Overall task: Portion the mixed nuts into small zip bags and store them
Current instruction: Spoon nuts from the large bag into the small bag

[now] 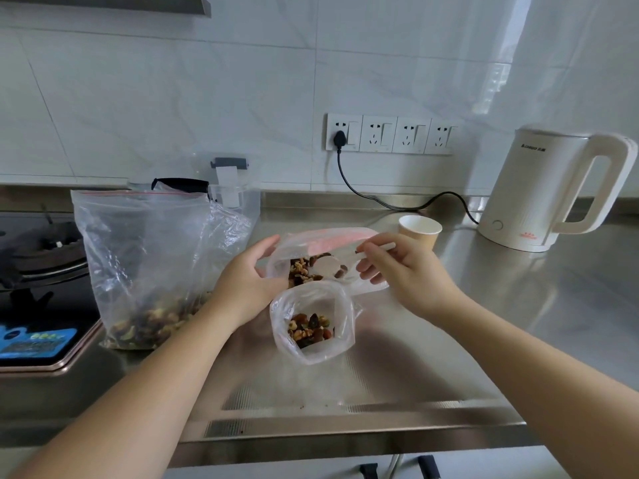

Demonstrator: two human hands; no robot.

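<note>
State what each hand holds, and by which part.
Both hands hold the small zip bag of nuts by its open top: the left hand at the left edge, the right hand pinching the right edge of the mouth.

Single head-worn wide-angle view, facing forward and down, close over countertop

Steel counter, bearing a big bag of nuts left of a small open bag; behind that bag, a paper cup; far right, a white kettle.
</note>
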